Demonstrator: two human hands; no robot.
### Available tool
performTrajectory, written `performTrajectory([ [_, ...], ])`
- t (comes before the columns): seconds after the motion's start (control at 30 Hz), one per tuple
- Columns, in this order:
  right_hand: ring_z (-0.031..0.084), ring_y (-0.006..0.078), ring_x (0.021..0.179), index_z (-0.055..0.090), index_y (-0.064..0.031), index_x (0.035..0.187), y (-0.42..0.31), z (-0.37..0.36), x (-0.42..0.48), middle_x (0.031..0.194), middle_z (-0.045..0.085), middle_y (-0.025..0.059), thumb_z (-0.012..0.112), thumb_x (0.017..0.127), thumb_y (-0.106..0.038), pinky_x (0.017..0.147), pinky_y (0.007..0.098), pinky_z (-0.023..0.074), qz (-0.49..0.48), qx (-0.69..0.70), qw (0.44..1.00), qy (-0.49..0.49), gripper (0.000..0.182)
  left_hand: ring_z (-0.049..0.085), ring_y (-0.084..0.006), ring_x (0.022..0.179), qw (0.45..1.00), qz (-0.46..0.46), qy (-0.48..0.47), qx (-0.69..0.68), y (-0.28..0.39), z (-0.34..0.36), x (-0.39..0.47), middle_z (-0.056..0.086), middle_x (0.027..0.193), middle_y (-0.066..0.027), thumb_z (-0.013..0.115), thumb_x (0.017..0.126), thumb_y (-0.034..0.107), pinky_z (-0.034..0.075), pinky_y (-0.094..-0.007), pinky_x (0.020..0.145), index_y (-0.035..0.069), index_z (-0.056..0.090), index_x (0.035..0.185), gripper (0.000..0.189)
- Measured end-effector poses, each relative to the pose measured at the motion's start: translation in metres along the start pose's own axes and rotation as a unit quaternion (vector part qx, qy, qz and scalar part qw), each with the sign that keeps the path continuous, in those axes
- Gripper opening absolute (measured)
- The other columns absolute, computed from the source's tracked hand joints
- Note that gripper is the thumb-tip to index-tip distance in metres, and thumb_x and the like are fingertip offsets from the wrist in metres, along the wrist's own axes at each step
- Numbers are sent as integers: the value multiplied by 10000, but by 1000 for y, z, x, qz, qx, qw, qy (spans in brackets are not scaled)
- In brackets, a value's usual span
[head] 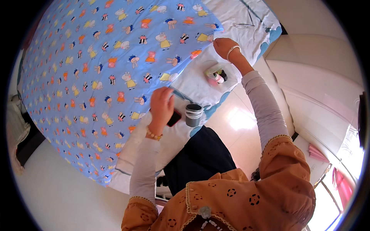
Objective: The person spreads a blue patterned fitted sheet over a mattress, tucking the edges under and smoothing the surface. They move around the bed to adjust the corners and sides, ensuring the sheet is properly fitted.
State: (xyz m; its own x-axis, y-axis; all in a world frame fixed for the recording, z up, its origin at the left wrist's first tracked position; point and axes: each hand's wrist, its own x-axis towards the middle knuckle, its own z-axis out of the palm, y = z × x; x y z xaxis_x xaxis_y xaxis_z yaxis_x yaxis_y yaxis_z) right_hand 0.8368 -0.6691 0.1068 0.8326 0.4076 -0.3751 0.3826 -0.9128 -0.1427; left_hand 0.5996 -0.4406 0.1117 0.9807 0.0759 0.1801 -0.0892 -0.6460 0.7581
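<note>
A large light-blue cloth (115,57), printed with cartoon animals, is spread over a bed with a white sheet (189,78). At the cloth's near right edge, my right hand (226,49) is closed, its knuckles up and the fabric at its fingers. A bangle circles that wrist. My left hand (162,103) lies lower along the same edge, back up, thumb apart from the bent fingers; its fingertips are partly hidden, so any grip on the fabric is unclear. Beside it, a dark phone (174,118) with a red rim is partly covered by this hand.
A grey cup-like container (193,119) wound with white cord stands near the bed's edge. Farther up sits a clear plastic tub (215,75) with small items, including a thread spool. Eyeglasses (245,25) lie on the sheet at the top. Tiled floor (237,121) borders the bed.
</note>
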Motion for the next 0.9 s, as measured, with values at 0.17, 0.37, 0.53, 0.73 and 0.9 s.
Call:
performTrajectory([
  [0.17,559,350,756,584,-14,792,-8,-14,0,797,600,172,360,842,-227,708,419,426,-112,-40,992,-47,313,556,-182,883,917,-196,-99,-333,20,73,70,574,950,-73,493,851,137,414,-300,762,21,541,959,165],
  [0.37,608,281,765,633,-37,793,-16,-25,-10,800,628,136,455,781,-164,647,361,480,-120,-87,986,-82,219,521,-109,766,674,-455,-50,-579,48,129,132,544,920,-6,508,843,247,384,-243,699,82,552,957,206],
  [0.53,600,277,784,636,-77,793,-24,-26,-12,808,630,109,456,784,-181,666,350,476,-82,-45,989,-110,208,471,-82,631,627,-511,59,-585,55,146,151,523,743,13,539,814,210,366,-215,572,81,552,821,130],
  [0.73,580,284,757,619,-83,764,-1,-3,-5,810,618,113,473,768,-222,653,357,456,-96,113,988,-43,202,504,-177,562,766,-456,108,-440,33,174,149,573,641,-37,548,786,185,355,-327,507,-25,568,622,268],
  [0.9,534,137,619,567,-64,812,11,17,17,687,582,18,472,827,-357,552,299,427,182,626,739,-170,309,447,-99,520,765,-442,121,-452,38,173,150,517,605,-11,519,812,154,339,-224,471,27,557,703,172],
])
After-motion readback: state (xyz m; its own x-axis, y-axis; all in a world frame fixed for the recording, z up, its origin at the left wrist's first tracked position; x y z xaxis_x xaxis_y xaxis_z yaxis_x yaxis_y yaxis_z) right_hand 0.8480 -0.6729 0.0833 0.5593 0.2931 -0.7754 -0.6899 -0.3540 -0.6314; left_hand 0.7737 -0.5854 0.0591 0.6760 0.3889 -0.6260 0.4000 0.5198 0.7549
